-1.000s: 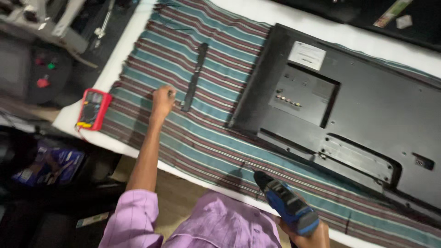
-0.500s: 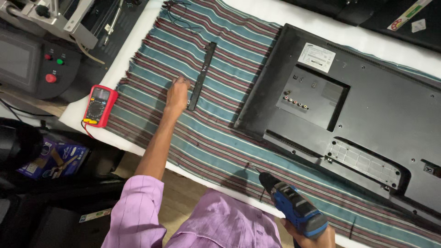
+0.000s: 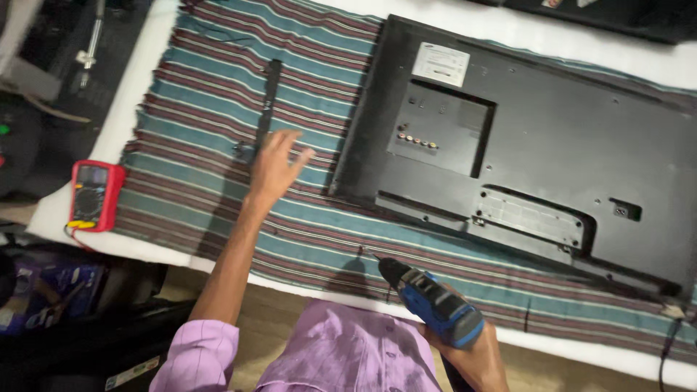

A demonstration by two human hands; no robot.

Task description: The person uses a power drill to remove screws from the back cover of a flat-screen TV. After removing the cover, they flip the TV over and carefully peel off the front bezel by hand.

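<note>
Looking down, we see a flat black television [image 3: 537, 145] lying face down on a striped teal and maroon cloth [image 3: 203, 94] over a white padded bench [image 3: 138, 80]. Our left hand [image 3: 276, 163] reaches out with fingers spread, holding nothing, hovering just over the lower end of a long narrow black plastic strip [image 3: 268, 94] that lies on the cloth beside the television. Our right hand [image 3: 472, 356] is wrapped tightly around a blue and black cordless screwdriver [image 3: 432, 305], its bit pointing toward the television's lower edge. A red handheld multimeter [image 3: 94, 194] sits at the bench's left edge. We judge this to be a pause between screws during back-panel work.
</note>
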